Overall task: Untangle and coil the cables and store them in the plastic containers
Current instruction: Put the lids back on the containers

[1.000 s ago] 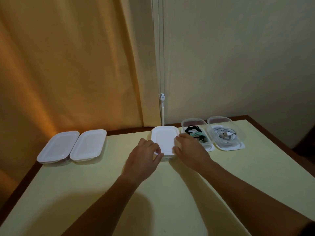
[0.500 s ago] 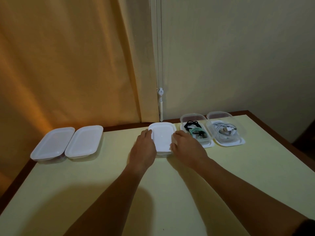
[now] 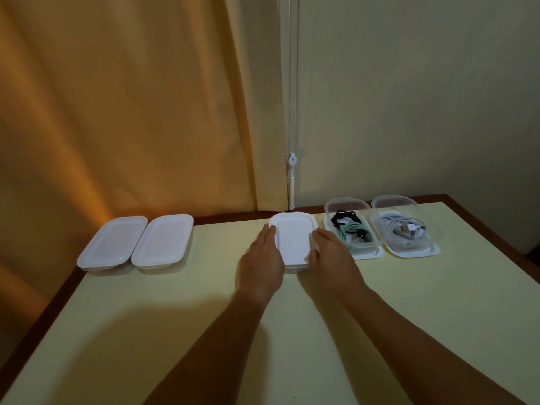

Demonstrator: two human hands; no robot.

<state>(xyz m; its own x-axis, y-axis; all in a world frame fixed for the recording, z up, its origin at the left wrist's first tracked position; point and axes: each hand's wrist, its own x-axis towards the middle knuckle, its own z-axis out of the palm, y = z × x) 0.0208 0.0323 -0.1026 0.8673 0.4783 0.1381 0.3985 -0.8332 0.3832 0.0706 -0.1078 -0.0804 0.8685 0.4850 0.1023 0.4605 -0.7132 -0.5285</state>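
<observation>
I see the left hand (image 3: 263, 258) and right hand (image 3: 333, 255) flanking the lidded box (image 3: 293, 238) at the table's (image 3: 438, 302) far edge, fingers straight and together, pressed flat against its long sides. Just right of it sit two open boxes on their lids: one (image 3: 350, 229) holds black and green cables (image 3: 347, 226), the other (image 3: 406, 226) a white cable (image 3: 404, 229); whether these are neatly coiled I can't quite tell. Two more closed boxes (image 3: 137, 242) lie side by side, well apart to the left, by the curtain (image 3: 131, 112).
</observation>
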